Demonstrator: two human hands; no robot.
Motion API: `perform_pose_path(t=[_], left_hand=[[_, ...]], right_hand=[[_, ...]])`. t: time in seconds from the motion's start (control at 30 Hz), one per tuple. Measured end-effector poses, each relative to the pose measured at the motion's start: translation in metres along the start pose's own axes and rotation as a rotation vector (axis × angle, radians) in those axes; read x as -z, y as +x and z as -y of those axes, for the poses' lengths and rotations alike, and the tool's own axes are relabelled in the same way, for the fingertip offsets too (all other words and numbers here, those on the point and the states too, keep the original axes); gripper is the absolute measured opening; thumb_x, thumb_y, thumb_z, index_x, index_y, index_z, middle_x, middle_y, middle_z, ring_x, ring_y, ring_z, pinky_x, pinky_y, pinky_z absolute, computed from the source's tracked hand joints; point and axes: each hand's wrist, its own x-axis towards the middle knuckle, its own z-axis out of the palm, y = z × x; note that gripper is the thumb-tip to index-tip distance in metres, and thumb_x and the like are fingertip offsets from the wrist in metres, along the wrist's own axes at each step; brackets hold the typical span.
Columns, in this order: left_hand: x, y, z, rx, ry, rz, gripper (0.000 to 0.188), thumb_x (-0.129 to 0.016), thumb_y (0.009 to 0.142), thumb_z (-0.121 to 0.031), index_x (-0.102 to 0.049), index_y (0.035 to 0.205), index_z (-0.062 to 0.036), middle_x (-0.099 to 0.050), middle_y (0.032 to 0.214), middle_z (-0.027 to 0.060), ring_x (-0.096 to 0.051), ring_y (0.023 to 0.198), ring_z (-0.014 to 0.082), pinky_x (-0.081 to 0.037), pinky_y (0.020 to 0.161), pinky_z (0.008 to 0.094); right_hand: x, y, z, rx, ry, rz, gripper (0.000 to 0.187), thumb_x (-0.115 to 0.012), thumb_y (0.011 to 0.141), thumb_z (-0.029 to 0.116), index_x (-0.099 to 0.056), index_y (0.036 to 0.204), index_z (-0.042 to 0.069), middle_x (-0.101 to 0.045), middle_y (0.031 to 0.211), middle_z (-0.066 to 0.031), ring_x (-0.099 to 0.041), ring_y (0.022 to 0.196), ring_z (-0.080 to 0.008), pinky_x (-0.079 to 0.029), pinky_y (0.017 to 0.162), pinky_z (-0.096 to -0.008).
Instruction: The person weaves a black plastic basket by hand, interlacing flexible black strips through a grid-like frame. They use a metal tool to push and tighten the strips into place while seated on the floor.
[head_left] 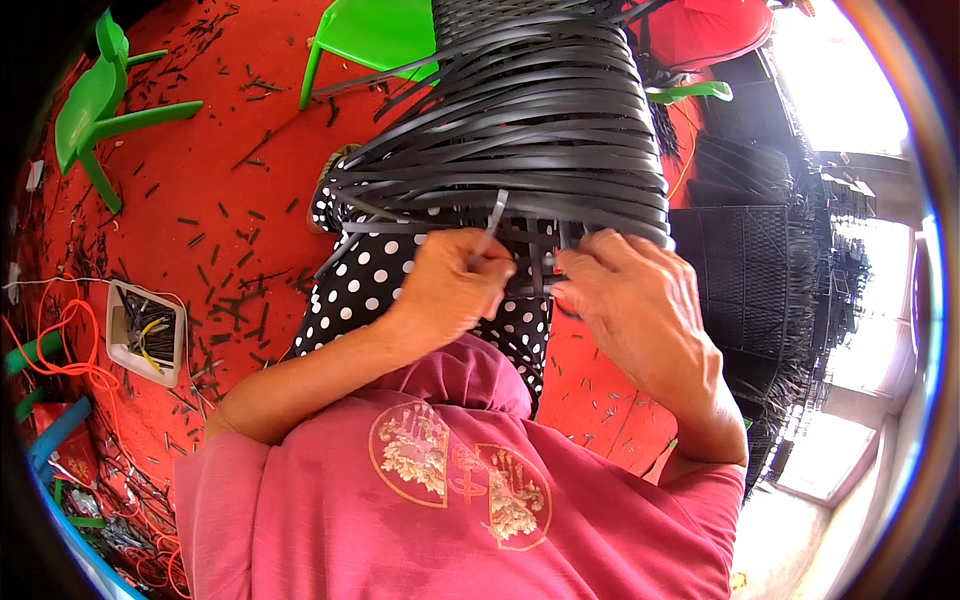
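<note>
Across my lap lies a sheet of black flat plastic strips [510, 130], with many long loose ends fanned to the left and tighter weaving at its far end. My left hand [455, 280] is closed in a pinch at the near edge, and a shiny grey-looking strip [499, 207] sticks up from its fingers. Just to its right, my right hand [640, 305] has its fingers curled in a pinch at the crossing strips [540, 262] of the same edge. The fingertips are partly blurred and hide what they grip there.
Green plastic chairs [375, 35] stand on the red floor [250, 200], strewn with black offcuts. At left sits a tray [181, 345] holding strip pieces and a yellow-handled tool [152, 328], beside orange cord [75, 368]. Stacked black woven panels [745, 265] stand right; a person in red [705, 30] is beyond.
</note>
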Motion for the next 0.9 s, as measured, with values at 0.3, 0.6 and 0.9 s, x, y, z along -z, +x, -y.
perform_pose_path(t=[0.3,0.6,0.9], left_hand=[[0.057,-0.055,-0.017,-0.238,0.167,0.281,0.004,-0.063,0.087,-0.002,-0.062,0.085,0.0015,-0.055,0.061,0.0014,-0.048,0.050,0.0067,-0.037,0.044,0.0216],[0.062,-0.025,0.007,-0.016,0.028,0.119,0.019,-0.053,0.094,-0.013,-0.064,0.099,0.0018,-0.057,0.060,0.0039,-0.049,0.046,0.0065,-0.037,0.042,0.0193],[0.032,0.001,0.027,-0.072,0.171,-0.015,0.012,-0.060,0.089,-0.010,-0.058,0.081,-0.0005,-0.052,0.054,0.0006,-0.045,0.043,0.0053,-0.033,0.039,0.0202]], right_hand=[[-0.031,-0.005,0.027,0.212,0.380,-0.202,0.023,-0.064,0.073,0.006,-0.065,0.095,-0.002,-0.063,0.097,-0.0133,-0.060,0.078,-0.0278,-0.050,0.063,-0.0364],[-0.037,-0.011,0.008,-0.130,0.566,-0.223,0.012,-0.063,0.076,-0.003,-0.061,0.088,0.001,-0.058,0.074,-0.0133,-0.060,0.062,-0.0282,-0.047,0.052,-0.0355],[-0.039,-0.005,0.011,0.020,0.184,0.016,0.016,-0.057,0.071,-0.002,-0.057,0.087,0.000,-0.054,0.078,-0.0142,-0.060,0.069,-0.0324,-0.048,0.057,-0.0409]])
